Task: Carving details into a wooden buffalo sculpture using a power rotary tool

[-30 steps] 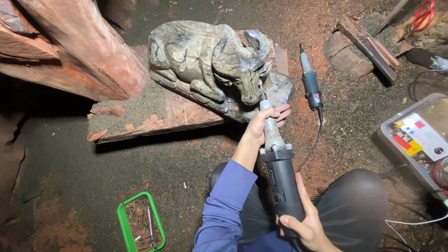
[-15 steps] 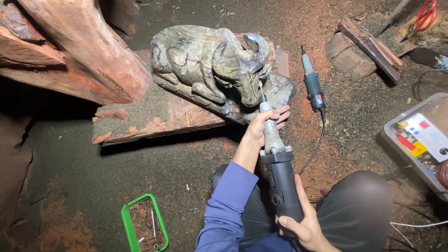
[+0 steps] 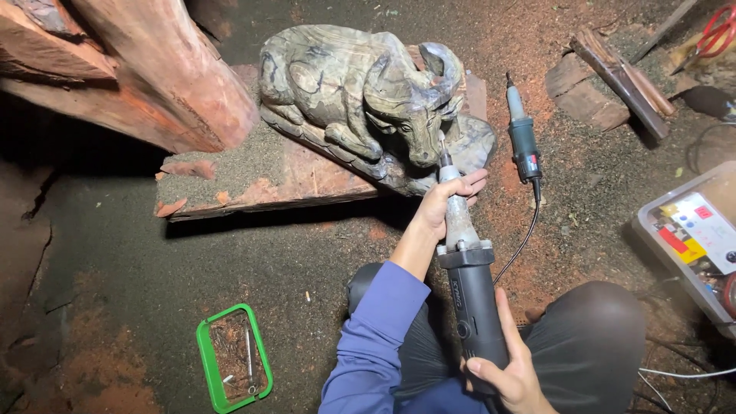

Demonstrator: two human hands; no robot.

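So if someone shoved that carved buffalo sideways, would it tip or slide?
The carved buffalo would probably resist: it looks solid and heavy, lying low and wide on the slab. It seems likelier to slide than tip, since sawdust covers that surface.

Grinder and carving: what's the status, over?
Left hand grips the grinder near its nose, right hand holds its rear. Tip at the buffalo carving by the muzzle. Nothing blocking.

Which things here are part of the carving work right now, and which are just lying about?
In use:
- die grinder, in both hands
- left hand at its neck
- right hand on its body
- carved buffalo
- wooden slab under it

Lying about:
- second grinder
- green tray
- grey box
- red scissors
- log
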